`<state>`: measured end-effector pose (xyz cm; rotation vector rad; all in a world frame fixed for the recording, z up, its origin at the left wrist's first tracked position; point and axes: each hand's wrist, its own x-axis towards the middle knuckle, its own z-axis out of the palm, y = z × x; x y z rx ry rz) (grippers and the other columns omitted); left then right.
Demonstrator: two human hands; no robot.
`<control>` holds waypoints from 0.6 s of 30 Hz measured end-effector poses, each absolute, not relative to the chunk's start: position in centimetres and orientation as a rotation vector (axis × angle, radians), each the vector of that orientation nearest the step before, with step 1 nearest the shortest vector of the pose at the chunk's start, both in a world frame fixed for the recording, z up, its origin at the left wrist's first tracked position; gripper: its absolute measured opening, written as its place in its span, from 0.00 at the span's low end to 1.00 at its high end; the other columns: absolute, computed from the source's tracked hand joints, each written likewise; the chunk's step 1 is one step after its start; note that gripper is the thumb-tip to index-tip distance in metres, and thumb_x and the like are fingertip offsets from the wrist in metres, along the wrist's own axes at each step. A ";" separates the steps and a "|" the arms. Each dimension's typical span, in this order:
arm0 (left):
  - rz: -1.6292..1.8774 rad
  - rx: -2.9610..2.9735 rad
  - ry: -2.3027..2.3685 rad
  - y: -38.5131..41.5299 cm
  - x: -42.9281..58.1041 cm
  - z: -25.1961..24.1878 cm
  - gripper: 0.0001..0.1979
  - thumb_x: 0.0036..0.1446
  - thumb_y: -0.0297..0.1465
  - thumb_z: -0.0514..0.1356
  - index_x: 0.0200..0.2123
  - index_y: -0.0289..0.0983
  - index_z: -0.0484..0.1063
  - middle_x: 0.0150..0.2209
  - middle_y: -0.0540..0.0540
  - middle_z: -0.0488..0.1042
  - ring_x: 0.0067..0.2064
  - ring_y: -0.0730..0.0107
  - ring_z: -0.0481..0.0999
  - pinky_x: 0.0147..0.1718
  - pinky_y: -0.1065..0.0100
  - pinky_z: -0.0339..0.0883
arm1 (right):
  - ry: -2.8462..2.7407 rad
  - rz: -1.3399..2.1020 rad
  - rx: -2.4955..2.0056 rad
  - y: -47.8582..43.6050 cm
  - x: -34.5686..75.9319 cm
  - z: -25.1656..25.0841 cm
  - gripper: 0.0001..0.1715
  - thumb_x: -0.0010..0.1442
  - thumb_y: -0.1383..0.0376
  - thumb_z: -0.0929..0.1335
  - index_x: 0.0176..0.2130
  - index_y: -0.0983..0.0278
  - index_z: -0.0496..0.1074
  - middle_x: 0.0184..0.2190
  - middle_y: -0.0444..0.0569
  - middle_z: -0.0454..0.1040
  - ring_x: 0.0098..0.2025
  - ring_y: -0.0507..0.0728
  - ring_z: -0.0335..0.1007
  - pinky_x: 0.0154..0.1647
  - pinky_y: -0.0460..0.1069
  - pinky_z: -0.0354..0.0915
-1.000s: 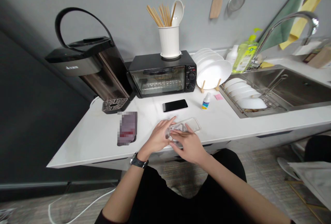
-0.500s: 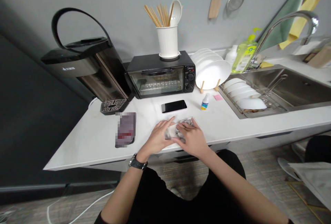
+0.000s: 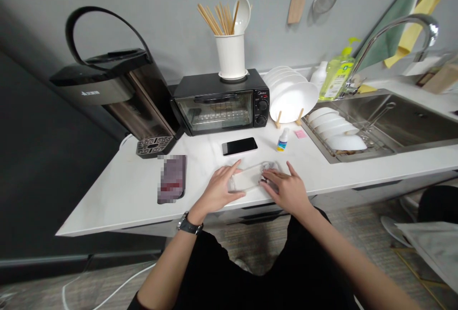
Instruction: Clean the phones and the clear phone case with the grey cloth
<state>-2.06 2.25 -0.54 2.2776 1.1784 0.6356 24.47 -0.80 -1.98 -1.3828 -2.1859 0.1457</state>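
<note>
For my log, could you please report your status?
Left grip holding left end of transparent phone case; right grip at right end; smartphone beyond, clear of both.

Grey wall (image 3: 171, 5), streaked floor (image 3: 358, 233)

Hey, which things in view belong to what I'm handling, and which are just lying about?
In hand:
clear rectangular plastic case, touched by your left hand and right hand

Apparently lying about:
flat black-screened phone, possibly related
small white bottle with blue-and-yellow label, possibly related
flat pink slip
boxy black toaster oven
</note>
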 end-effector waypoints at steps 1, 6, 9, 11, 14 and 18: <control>0.643 2.280 1.174 2.3 -2.1 -0.6 0.51 0.57 0.41 0.71 0.75 0.48 0.46 0.62 0.42 0.72 0.63 0.49 0.67 0.65 0.49 0.56 | -2.178 0.124 -1.383 -0.6 23.5 -2.1 0.21 0.71 0.54 0.67 0.56 0.62 0.76 0.56 0.55 0.79 0.60 0.66 0.75 0.74 0.71 0.43; 0.659 2.262 1.126 2.5 -2.5 -1.0 0.52 0.56 0.39 0.72 0.75 0.46 0.47 0.62 0.40 0.72 0.61 0.50 0.69 0.63 0.50 0.59 | -2.215 0.229 -1.213 -1.3 17.2 -2.1 0.24 0.68 0.51 0.69 0.56 0.63 0.75 0.58 0.57 0.78 0.64 0.65 0.72 0.75 0.67 0.46; 0.659 2.227 1.153 2.5 -2.7 -1.1 0.52 0.54 0.34 0.73 0.75 0.46 0.47 0.61 0.41 0.73 0.60 0.50 0.69 0.62 0.50 0.62 | -2.236 0.302 -1.137 -2.4 16.3 -1.9 0.21 0.69 0.52 0.69 0.55 0.61 0.76 0.58 0.53 0.78 0.62 0.62 0.73 0.76 0.65 0.45; 0.667 2.230 1.154 2.4 -2.7 -1.1 0.52 0.54 0.32 0.72 0.75 0.46 0.47 0.61 0.41 0.72 0.61 0.51 0.69 0.62 0.51 0.62 | -2.225 0.323 -1.150 -2.9 17.6 -1.9 0.18 0.70 0.54 0.68 0.54 0.58 0.77 0.57 0.50 0.79 0.61 0.61 0.75 0.76 0.65 0.45; 0.680 2.241 1.156 2.3 -2.5 -1.0 0.52 0.55 0.35 0.72 0.75 0.46 0.46 0.61 0.42 0.72 0.61 0.51 0.69 0.63 0.50 0.60 | -2.185 0.314 -1.223 -2.9 21.0 -2.2 0.16 0.72 0.56 0.66 0.54 0.56 0.77 0.55 0.47 0.81 0.59 0.61 0.76 0.75 0.66 0.46; 0.687 2.248 1.175 2.4 -2.2 -0.9 0.52 0.55 0.37 0.73 0.75 0.47 0.46 0.61 0.43 0.73 0.62 0.50 0.68 0.64 0.49 0.58 | -2.114 0.173 -1.360 -1.5 23.7 -2.7 0.16 0.74 0.57 0.65 0.55 0.57 0.76 0.55 0.49 0.80 0.58 0.62 0.77 0.75 0.69 0.43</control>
